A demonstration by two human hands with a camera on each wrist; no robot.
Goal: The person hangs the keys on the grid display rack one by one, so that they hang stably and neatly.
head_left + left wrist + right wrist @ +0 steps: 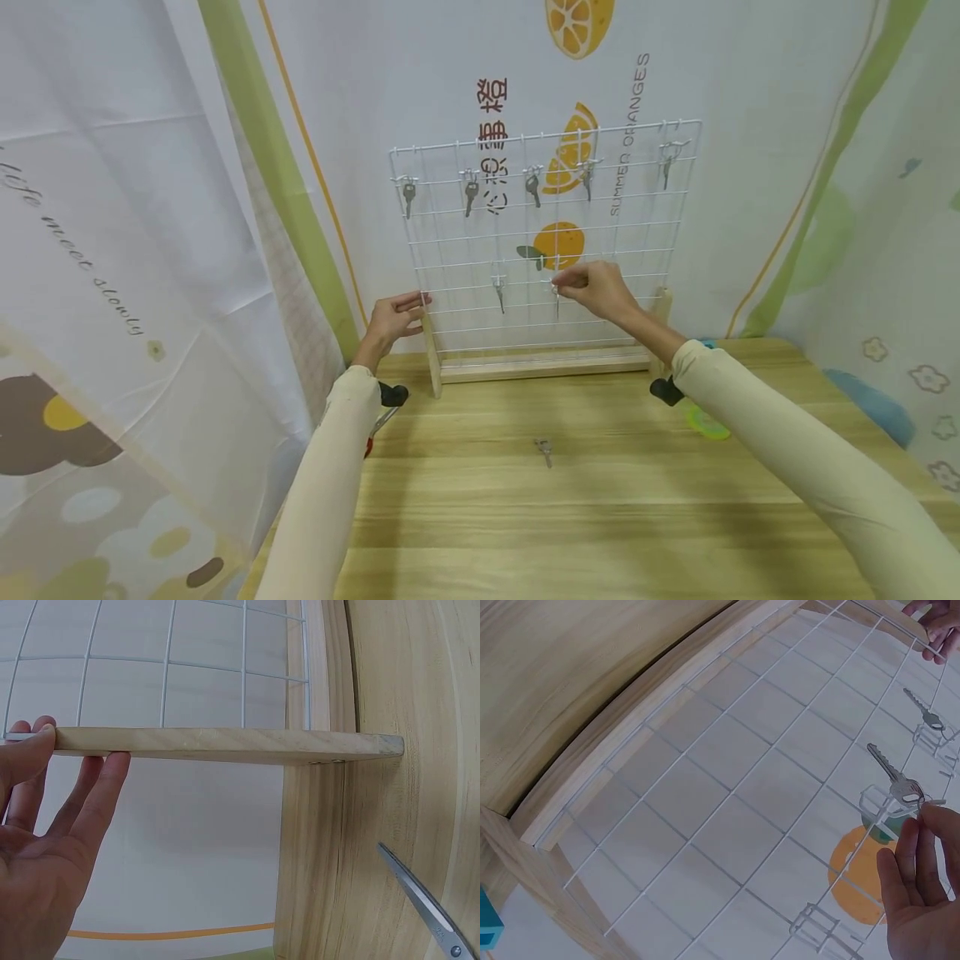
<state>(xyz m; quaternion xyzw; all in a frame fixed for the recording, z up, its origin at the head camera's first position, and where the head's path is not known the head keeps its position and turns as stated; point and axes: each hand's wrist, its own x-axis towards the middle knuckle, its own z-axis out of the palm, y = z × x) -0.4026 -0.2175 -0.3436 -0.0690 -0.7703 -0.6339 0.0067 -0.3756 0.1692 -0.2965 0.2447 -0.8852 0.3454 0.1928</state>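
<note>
A white wire grid rack (546, 135) stands upright in a wooden base (547, 365). My left hand (392, 321) grips its left wooden post (217, 741) near the top, thumb on one side and fingers on the other. My right hand (600, 290) pinches the ring of a silver key (896, 776) at a wire hook (875, 799) in the grid's lower middle. To its left another key (499, 294) hangs from a hook. Several keys, among them one at upper left (408, 198), hang in a row near the top. One more key (545, 452) lies on the table.
Scissors (424, 896) lie on the wooden table (600, 517) by the rack's left post. A yellow-green round object (707, 422) lies near my right forearm. A bare hook (825, 930) sits on the grid beside my right hand. Printed curtains (435, 67) surround the table.
</note>
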